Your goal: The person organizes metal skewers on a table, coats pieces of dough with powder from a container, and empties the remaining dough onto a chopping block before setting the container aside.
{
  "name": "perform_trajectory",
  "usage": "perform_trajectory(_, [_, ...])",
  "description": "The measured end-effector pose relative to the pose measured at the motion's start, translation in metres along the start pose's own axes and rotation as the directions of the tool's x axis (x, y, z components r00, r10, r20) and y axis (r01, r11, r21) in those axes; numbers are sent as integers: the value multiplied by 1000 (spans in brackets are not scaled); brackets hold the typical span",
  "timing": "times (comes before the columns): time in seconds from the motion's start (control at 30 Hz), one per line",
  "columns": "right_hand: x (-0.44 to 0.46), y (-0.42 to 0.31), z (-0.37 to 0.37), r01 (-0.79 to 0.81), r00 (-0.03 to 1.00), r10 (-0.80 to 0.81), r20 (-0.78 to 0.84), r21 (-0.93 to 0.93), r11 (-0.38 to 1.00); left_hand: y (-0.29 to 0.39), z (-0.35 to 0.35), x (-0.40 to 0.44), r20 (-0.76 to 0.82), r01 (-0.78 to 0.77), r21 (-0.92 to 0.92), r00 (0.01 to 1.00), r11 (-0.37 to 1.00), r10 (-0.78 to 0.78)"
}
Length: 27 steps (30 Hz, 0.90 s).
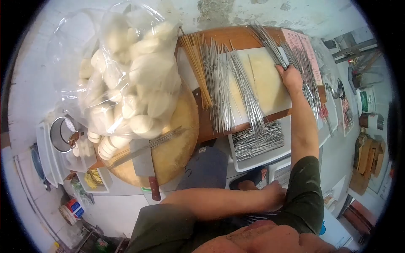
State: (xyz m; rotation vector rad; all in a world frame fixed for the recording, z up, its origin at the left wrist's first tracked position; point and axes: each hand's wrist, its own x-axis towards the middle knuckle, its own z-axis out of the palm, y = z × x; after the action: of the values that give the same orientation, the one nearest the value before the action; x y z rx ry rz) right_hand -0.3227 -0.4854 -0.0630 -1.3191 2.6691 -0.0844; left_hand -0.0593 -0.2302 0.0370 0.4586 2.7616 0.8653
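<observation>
My right hand reaches over the right side of a pale cutting board, its fingers closed around a bundle of metal skewers. Close beside it, more metal skewers lie in a thick row on the right. Two other groups, skewers and skewers, rest across the board's left part and overhang its front edge. My left hand is curled in front of my body, near my right upper arm; whatever is inside its fingers is hidden.
Left of the board, a plastic bag of round white buns stands on a round chopping block with a cleaver and thin skewers. Wooden sticks lie beside the board. Below it, a white tray holds many metal skewers.
</observation>
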Motion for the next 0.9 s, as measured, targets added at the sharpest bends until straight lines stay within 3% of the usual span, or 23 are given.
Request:
perform_trajectory(0.13, [1,2,2,69,997,-70,13,26,997,5,31,19,-42,7,42,999,999,-5])
perform_trajectory(0.27, [10,9,2,169,983,-173,56,70,983,7,21,6,-209,9,-103,977,995,-30])
perform_trajectory(0.4, [6,6,-12,132,965,-179,190,238,962,11,37,24,-179,33,-172,982,984,-64])
perform_trajectory(0.47, [2,3,-16,153,954,-217,208,287,946,13,39,25,-194,25,-168,979,985,-58])
perform_trajectory(0.57, [8,0,-18,73,905,-213,369,357,931,12,21,8,-243,-6,-95,970,996,-18])
perform_trajectory(0.67, [7,-8,-31,84,861,-218,459,294,952,15,26,11,-237,-9,-48,971,999,-3])
perform_trajectory(0.77, [2,-9,-29,188,912,-296,284,352,917,15,34,13,-280,1,-75,960,997,-22])
perform_trajectory(0.9, [-12,-10,-41,22,866,-274,418,515,857,20,42,17,-301,16,-106,952,994,-47])
